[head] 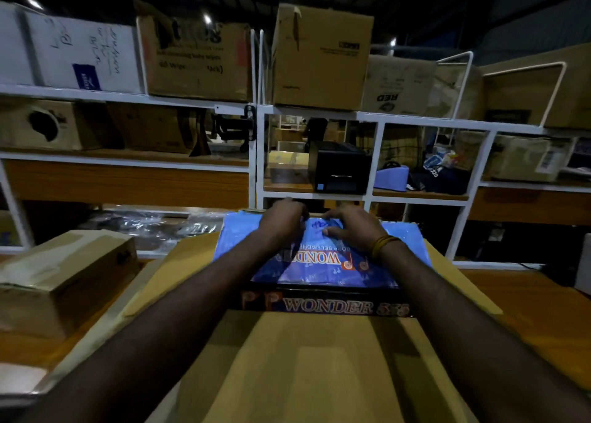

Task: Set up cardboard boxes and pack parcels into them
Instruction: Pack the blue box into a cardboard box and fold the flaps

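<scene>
A blue parcel [323, 262] printed "WONDER", with a dark front side, lies in an open cardboard box [297, 352] right in front of me. The box's flaps spread outward to the left, right and toward me. My left hand [281, 223] rests on the parcel's far top, fingers curled over its far edge. My right hand [348, 224] lies beside it on the blue top, fingers bent down onto the wrapping; a thread band circles that wrist. Whether either hand pinches the wrapping is hidden.
A taped, closed cardboard box [60, 282] sits on the wooden table at my left. Behind stands a white-framed shelf [259, 154] loaded with cartons, a black label printer [340, 170] and bags. Clear plastic wrap [144, 224] lies behind the taped box.
</scene>
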The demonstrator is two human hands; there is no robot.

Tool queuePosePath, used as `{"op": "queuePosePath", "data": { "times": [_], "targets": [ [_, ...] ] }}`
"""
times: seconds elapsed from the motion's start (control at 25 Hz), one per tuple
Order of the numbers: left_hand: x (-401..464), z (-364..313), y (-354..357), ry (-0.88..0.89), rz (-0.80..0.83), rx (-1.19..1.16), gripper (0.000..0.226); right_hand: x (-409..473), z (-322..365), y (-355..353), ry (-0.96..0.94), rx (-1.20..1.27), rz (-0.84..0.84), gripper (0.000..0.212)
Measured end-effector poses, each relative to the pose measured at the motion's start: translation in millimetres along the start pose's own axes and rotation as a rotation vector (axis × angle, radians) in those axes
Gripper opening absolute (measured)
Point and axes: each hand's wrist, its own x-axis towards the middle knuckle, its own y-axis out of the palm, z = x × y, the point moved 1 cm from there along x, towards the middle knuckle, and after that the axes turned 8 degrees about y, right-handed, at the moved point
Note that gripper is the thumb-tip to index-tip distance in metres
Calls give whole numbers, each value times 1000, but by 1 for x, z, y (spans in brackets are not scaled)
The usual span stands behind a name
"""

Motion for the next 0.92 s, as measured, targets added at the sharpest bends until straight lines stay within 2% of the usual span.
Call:
{"op": "queuePosePath", "data": {
  "times": [0.2, 0.4, 0.48, 0.72, 0.8, 0.92],
  "targets": [
    [-42, -44, -43, 18, -313, 120, 31, -49, 28, -39, -54, 14, -378, 35],
    [-98, -76, -72, 34, -388, 87, 29, -119, 47, -68, -77, 23, -475, 25],
    [-119, -88, -78, 31, -339, 81, 25, -143, 46, -75, -79, -14, -404, 28],
    [-162, -99, -66, -31, 43, -39, 27, -189, 35, -67, -103, 1, 87, 42],
    [-167, -95, -53, 3, 202, -74, 40, -195, 28, -55, -76, 49, 231, 53],
    [-170, -89, -29, 16, 409, -15, 74, -198, 21, -35, -64, 51, 396, 69]
  ]
}}
